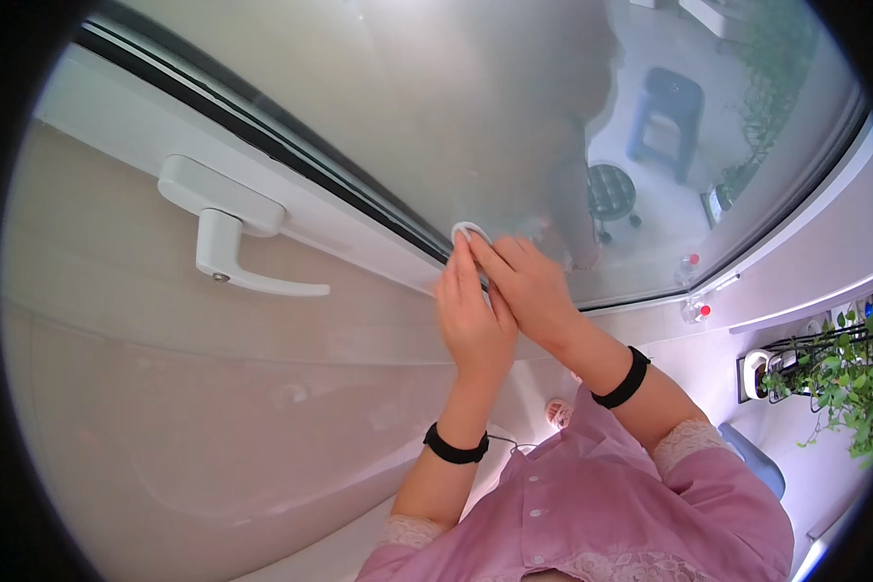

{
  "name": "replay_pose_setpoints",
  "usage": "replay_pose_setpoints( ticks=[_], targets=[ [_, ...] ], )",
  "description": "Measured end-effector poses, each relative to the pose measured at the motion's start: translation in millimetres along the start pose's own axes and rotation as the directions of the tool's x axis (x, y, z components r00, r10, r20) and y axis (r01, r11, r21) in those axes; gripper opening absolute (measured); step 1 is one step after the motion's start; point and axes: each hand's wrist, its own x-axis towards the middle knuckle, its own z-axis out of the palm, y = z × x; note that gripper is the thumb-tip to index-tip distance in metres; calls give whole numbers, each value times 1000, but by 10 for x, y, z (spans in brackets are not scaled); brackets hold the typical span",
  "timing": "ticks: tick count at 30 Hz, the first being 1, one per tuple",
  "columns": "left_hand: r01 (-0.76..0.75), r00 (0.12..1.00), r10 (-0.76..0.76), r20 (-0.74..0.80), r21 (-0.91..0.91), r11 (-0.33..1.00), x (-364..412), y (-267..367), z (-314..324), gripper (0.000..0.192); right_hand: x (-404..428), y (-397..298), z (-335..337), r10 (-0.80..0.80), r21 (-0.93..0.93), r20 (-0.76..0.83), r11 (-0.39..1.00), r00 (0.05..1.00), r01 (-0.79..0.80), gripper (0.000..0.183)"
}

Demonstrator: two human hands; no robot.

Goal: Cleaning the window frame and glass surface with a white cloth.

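A small white pad with a rounded edge [468, 227] rests against the window glass [436, 124], low down beside the dark seal [349, 200]. My left hand [474, 313] grips it from below with the fingertips. From the right, my right hand [535, 287] holds the same pad, its fingers overlapping those of the left. Most of the pad is hidden behind the fingers, so its exact kind is unclear. Both hands are close to the lower part of the white window frame [378, 251].
A white window handle [244, 240] juts from the frame at left. A clear bottle with a red cap [695, 311] stands near the frame's corner. At right are a leafy plant [858, 385] on a black rack and a blue stool [756, 462]. The glass reflects stools.
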Motion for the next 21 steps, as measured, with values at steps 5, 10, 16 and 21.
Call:
replay_pose_setpoints(
  ticks=[5, 10, 16, 21],
  targets=[
    [-76, 995, 74, -66, -32, 997, 0, 82, -29, 63, 56, -58, -74, -22, 40, -56, 999, 998, 25, 62],
    [-15, 997, 14, -78, -12, 1000, 163, 54, -69, 56, 209, -143, -81, -37, -81, -50, 996, 998, 33, 60],
    [55, 998, -55, 30, -12, 998, -39, -115, 37, 55, -10, -44, 65, -25, -53, -20, 998, 999, 24, 57],
    [20, 1000, -20, -1, -77, 997, 84, -5, -48, 57, 89, -127, 3, 15, -67, -59, 998, 998, -19, 57]
  ],
)
